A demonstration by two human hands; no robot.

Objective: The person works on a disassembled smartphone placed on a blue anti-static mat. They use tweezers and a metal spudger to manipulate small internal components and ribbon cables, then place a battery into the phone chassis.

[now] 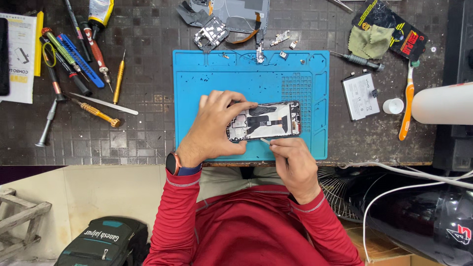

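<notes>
The opened phone (264,121) lies face down on the blue work mat (207,79), its long axis running left to right across the person's front, parallel to the near edge of the desk (148,143). The left hand (212,127) covers the phone's left end, fingers curled over the top edge and thumb side toward the near edge, so it is closed on the phone's frame and pins it to the mat. The right hand (294,165) sits just below the phone's right half, fingers pinched narrow around a thin pale tool (265,141), whose tip touches or nearly touches the lower long edge of the phone (the exact contact is too small to tell). So the phone lies directly ahead of the right hand, away from the body, and to the right of the left hand's palm; both hands are at it, the left in firm contact and the right reaching it only through the tool. Beyond the mat's right edge a flat white battery (360,96) rests on the desk, well apart from both hands. To the left of the mat lies a scatter of screwdrivers (84,54), and above the mat's far edge are the removed grey back cover (244,15) and small parts.
</notes>
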